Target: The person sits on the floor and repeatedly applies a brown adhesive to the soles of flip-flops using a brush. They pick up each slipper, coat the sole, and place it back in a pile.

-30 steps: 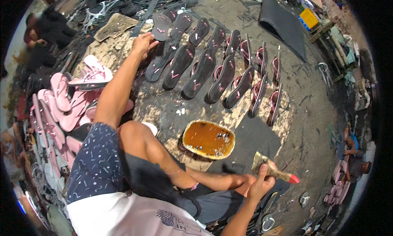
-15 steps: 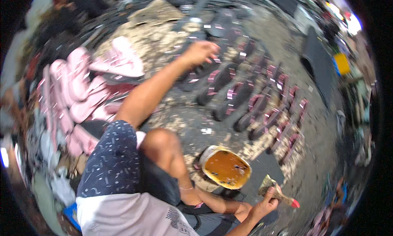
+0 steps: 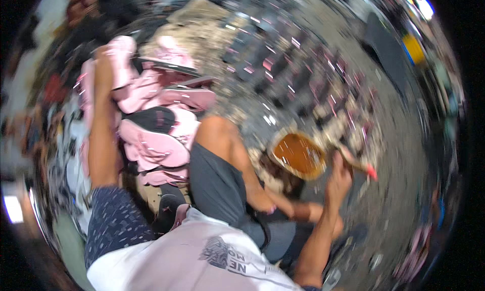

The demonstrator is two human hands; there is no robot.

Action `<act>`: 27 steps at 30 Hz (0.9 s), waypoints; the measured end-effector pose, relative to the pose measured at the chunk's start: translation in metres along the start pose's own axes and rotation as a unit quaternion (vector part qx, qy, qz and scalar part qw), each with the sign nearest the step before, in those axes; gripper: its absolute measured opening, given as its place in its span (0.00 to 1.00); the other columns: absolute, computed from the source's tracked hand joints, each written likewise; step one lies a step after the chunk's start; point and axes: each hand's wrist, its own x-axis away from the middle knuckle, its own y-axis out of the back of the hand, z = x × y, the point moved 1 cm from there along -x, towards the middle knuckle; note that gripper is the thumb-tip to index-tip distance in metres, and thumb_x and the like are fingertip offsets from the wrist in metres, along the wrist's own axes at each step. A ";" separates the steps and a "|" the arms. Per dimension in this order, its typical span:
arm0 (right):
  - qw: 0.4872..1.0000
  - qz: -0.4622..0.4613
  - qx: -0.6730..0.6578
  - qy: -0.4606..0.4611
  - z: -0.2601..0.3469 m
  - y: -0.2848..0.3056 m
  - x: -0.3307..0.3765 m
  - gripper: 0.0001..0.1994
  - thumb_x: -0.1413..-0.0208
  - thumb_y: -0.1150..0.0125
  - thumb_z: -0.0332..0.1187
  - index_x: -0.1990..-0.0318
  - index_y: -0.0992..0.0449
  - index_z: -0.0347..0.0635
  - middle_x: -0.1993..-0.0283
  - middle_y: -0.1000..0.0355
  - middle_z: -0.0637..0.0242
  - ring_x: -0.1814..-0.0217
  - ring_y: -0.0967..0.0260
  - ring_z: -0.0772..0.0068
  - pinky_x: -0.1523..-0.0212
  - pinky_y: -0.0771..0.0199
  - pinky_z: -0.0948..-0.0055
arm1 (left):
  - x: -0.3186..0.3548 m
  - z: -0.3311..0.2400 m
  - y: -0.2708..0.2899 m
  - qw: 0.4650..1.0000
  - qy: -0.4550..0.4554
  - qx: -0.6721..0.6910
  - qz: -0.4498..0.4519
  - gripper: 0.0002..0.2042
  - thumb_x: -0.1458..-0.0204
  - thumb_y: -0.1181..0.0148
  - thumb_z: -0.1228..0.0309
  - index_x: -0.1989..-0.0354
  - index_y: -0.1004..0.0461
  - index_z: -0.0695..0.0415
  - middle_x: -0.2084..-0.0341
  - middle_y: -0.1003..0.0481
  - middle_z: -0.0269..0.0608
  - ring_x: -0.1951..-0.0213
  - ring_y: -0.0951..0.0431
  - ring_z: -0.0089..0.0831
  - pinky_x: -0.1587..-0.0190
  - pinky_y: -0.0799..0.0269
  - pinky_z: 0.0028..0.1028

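Note:
My left hand [image 3: 103,58] reaches to the far left, against a pink sandal sole [image 3: 122,63] at the edge of a pile of pink soles [image 3: 156,145]. Motion smears its fingers, so whether they grip the sole is unclear. My right hand [image 3: 337,182] is closed around a brush [image 3: 356,163] with a red-tipped handle. Just left of the brush stands a round tub [image 3: 275,154] of orange-brown liquid [image 3: 298,152], with a pale, crusted rim. The brush's bristle end lies beside the tub's right edge, partly blurred.
Rows of dark sandals with pink straps [image 3: 298,74] cover the ground beyond the tub. A tan sheet [image 3: 199,13] lies at the back. My bent knee [image 3: 220,134] rises between the pink pile and the tub. At the right are a dark panel [image 3: 384,53] and a yellow item [image 3: 413,49].
My left hand has swung left from above the dark sandals to the pink pile. The view has turned leftward. My right hand still holds the brush near the tub.

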 end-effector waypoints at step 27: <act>0.987 0.018 -0.131 0.094 0.090 -0.025 0.038 0.14 0.38 0.34 0.39 0.55 0.21 0.36 0.61 0.20 0.63 0.59 0.23 0.71 0.57 0.25 0.67 | 0.273 -0.434 0.035 0.230 0.374 0.799 0.411 0.27 0.31 0.55 0.53 0.26 0.47 0.42 0.38 0.31 0.44 0.46 0.23 0.39 0.47 0.20 0.44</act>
